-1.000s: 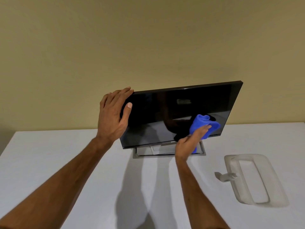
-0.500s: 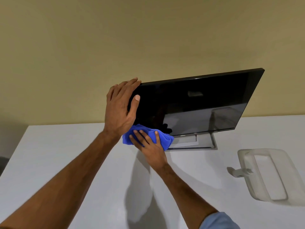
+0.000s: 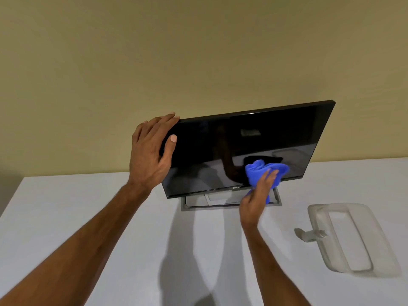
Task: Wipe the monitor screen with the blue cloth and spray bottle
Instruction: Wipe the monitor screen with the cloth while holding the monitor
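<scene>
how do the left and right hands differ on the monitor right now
The left hand grips the monitor at its upper left corner, thumb on the front. The right hand presses the blue cloth against the lower right screen. Left sits higher, right lower. Both are bare.

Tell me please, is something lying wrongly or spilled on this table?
The spray bottle lies flat on its side on the white table, right of the monitor, instead of standing upright. No spilled liquid shows. Nothing else stands out.
</scene>
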The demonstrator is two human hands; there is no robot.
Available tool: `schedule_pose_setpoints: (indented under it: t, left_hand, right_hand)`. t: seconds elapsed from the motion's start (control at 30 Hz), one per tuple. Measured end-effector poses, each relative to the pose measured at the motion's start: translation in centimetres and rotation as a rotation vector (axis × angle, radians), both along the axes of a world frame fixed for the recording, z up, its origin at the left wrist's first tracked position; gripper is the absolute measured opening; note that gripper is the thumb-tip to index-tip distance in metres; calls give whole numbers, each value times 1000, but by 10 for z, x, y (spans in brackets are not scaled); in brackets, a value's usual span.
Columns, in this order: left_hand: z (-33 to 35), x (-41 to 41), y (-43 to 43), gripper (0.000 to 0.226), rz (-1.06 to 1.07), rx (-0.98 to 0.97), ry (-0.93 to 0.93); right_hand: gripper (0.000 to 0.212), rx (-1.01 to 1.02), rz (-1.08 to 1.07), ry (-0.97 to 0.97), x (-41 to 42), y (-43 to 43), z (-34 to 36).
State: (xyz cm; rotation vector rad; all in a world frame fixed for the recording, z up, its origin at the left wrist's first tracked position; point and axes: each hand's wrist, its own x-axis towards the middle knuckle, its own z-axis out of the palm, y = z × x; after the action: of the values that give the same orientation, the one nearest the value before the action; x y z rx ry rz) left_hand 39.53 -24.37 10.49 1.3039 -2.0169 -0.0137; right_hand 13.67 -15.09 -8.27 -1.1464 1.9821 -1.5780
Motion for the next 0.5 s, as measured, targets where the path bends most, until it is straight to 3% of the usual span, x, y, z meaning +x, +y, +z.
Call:
schedule_pose_setpoints:
  t: [0.1, 0.27, 0.4, 0.5]
  left_hand:
    - [-2, 0, 2, 44, 2, -7, -2]
    - [-1, -1, 3, 44, -1, -5, -7]
    - [1, -3, 5, 45, 12, 4, 9]
    - [3, -4, 7, 45, 7, 20, 6]
  right_hand:
    - [79, -108, -211, -309, -27, -17, 21]
    - [80, -6, -303, -365, -49, -22, 26]
    - [70, 9, -279, -362, -23, -14, 33]
    - [79, 22, -245, -304, 13, -17, 28]
